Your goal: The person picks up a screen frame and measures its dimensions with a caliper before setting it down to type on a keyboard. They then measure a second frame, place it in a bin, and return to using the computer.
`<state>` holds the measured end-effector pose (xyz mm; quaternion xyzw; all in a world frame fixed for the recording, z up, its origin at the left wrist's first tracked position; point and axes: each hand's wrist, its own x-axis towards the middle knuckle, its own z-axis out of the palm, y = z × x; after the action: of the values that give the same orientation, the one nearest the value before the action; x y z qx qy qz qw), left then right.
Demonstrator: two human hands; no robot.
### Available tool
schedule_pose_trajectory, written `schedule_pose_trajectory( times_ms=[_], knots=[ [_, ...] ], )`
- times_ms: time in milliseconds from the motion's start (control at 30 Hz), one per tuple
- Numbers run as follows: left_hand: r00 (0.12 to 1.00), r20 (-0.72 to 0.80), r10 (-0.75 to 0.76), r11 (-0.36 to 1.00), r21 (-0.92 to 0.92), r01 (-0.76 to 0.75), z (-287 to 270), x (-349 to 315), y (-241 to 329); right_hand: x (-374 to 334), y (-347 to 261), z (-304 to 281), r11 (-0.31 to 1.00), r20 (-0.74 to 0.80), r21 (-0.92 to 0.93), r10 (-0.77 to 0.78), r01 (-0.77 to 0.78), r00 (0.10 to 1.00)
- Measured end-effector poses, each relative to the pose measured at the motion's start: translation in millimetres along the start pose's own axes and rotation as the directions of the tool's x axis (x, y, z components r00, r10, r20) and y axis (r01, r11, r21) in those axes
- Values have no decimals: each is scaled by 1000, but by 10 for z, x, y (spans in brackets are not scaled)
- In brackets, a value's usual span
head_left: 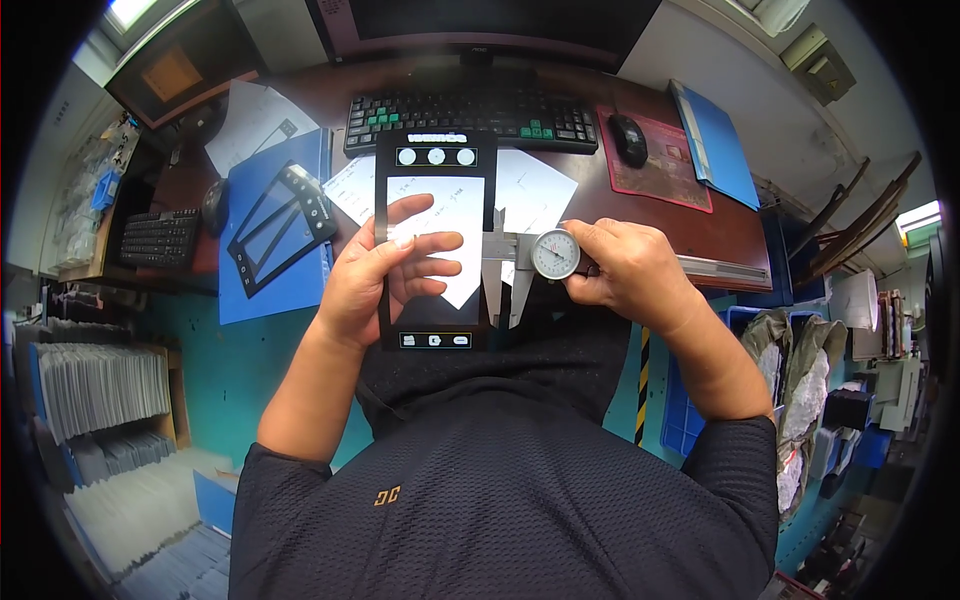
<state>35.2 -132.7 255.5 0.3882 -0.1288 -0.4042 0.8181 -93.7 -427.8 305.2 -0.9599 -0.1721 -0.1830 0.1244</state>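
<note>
My left hand (385, 265) grips an upright black-bordered panel (436, 340) by its left edge. Its clear window (430, 305) lets the papers behind show through, and my spread fingers appear within it. Round cutouts run along the top border, with small marked openings along the bottom one. In my right hand (625, 262) is a dial caliper (515, 250), its round white dial turned up toward me and held between thumb and fingers. The caliper's jaws point toward me at the panel's right edge; whether they touch it I cannot tell.
Behind the panel lie loose papers (535, 190) and a black keyboard (365, 120) below a monitor (480, 25). A similar black panel (280, 230) rests on a blue folder (240, 295) at left. To the right are a mouse (628, 140) on a red mat (660, 185) and another blue folder (720, 150).
</note>
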Motion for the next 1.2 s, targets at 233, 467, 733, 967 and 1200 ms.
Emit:
schedule_pose_trajectory(
  times_ms=[233, 467, 733, 967, 1200],
  knots=[
    [999, -17, -51, 950, -310, 43, -250, 38, -270, -14, 98, 118, 970, 23, 200, 133, -135, 991],
    [976, 193, 95, 809, -587, 38, 135, -212, -787, 41, 94, 388, 78, 678, 640, 412, -765, 609],
    [804, 565, -183, 519, -639, 567, -201, -291, -995, 166, 188, 210, -42, 743, 649, 254, -760, 620],
    [648, 655, -389, 535, -412, 738, -156, -266, -839, 318, 188, -43, 362, 644, 654, 195, -665, 740],
    [962, 262, -72, 766, -603, 221, -204, -243, -466, 170, 61, -386, 760, 298, 443, 374, -475, 878]
  ],
)
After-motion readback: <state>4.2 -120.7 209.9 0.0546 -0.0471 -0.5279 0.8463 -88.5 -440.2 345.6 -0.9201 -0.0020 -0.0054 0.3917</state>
